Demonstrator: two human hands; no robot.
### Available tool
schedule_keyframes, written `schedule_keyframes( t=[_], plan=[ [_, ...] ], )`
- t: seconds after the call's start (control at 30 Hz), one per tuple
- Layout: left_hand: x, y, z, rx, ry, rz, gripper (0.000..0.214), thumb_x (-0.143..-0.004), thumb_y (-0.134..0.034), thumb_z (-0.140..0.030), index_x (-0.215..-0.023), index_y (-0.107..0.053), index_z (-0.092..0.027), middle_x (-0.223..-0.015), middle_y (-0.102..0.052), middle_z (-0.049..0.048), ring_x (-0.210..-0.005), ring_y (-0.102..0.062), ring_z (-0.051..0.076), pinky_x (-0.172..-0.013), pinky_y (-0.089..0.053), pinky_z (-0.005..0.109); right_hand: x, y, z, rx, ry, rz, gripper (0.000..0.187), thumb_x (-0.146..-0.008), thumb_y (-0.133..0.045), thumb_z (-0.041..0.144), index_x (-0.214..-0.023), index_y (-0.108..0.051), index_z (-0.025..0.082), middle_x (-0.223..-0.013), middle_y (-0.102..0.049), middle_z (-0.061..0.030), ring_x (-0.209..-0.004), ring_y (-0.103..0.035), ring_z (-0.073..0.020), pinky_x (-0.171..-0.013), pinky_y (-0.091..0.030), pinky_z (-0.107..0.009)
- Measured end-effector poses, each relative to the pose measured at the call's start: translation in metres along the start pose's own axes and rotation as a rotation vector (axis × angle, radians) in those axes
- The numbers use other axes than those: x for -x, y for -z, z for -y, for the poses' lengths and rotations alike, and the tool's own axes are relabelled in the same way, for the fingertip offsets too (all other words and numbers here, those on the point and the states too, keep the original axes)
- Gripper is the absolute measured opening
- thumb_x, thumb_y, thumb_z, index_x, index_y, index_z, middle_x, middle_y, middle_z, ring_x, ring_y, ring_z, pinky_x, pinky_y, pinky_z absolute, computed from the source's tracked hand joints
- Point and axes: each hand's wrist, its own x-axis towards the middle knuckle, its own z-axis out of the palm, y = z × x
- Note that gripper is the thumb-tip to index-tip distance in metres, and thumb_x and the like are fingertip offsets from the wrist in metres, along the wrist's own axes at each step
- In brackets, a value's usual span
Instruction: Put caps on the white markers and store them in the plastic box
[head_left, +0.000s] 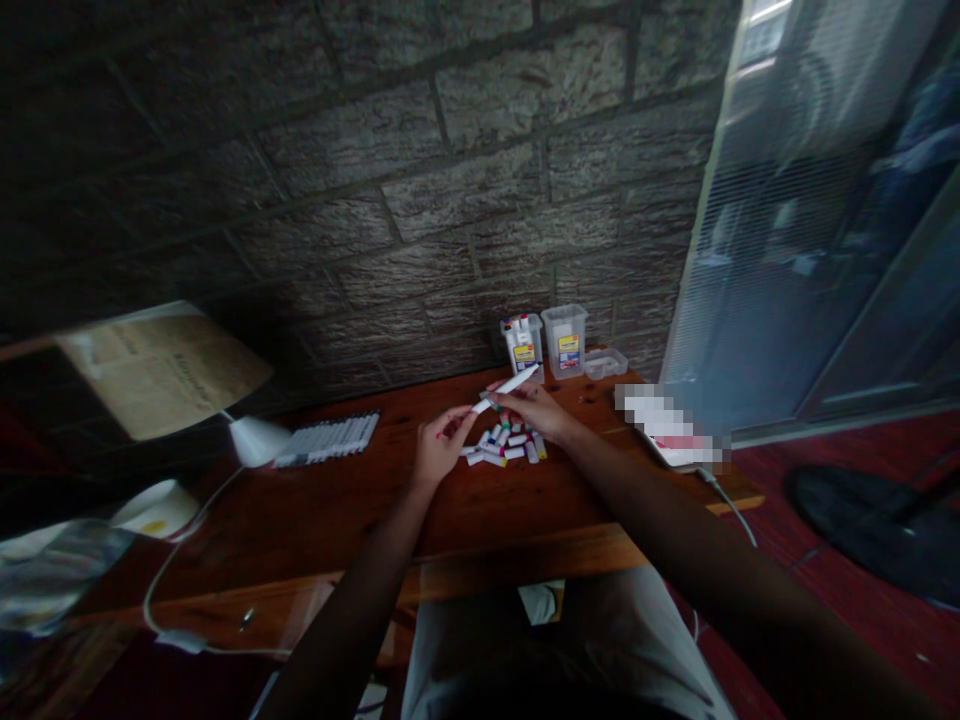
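A white marker (514, 382) is held up slantwise above the table, its dark tip pointing up and to the right. My left hand (441, 446) has its fingers closed on the lower left end. My right hand (532, 408) reaches in from the other side, fingers curled at the marker's lower half; whether a small piece is also in them is hard to see. Beneath both hands lies a loose pile of white marker caps (514, 453) with coloured ends. To the left, several white markers (330, 438) lie side by side in a row.
By the brick wall stand a clear container with markers (523, 345), another clear container (565, 342) and a low clear lid or tray (606, 363). A lamp (169, 370) with its cord is at left, near a white roll (156, 508). A blurred-out white object (671, 430) lies right.
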Motion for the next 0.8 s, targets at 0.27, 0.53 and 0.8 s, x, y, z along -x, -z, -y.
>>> schedule_keyframes(
  t=[0.27,0.53,0.8],
  plan=[
    [-0.003,0.002,-0.001,0.019,0.047,0.008,0.032,-0.089,-0.057,-0.044,-0.098,-0.071,-0.018,-0.090,-0.075,0.0062,-0.078,-0.068,0.017,-0.071,-0.053,0.026,-0.001,-0.001,-0.001,0.042,-0.030,-0.041,0.032,-0.069,-0.078,0.043,-0.082,-0.070,0.015,-0.058,-0.064,0.0001,-0.046,-0.054,-0.0071,-0.038,-0.031,-0.016],
    [-0.009,0.006,0.012,-0.192,0.301,-0.133,0.046,-0.098,-0.031,-0.049,-0.099,-0.064,-0.018,-0.088,-0.072,0.0080,-0.077,-0.066,0.019,-0.076,-0.050,0.030,-0.014,0.014,-0.011,0.304,0.119,-0.282,0.017,-0.079,-0.065,0.031,-0.087,-0.067,0.017,-0.075,-0.069,-0.0011,-0.057,-0.059,-0.0102,-0.052,-0.047,-0.020],
    [-0.008,0.009,0.010,-0.306,0.366,-0.247,0.039,-0.095,-0.037,-0.050,-0.107,-0.058,-0.020,-0.103,-0.070,0.0132,-0.100,-0.065,0.028,-0.086,-0.046,0.037,-0.013,0.019,-0.015,0.592,0.242,-0.380,0.018,-0.081,-0.061,0.029,-0.094,-0.068,0.018,-0.081,-0.071,-0.0028,-0.069,-0.066,-0.0149,-0.066,-0.054,-0.026]
  ],
)
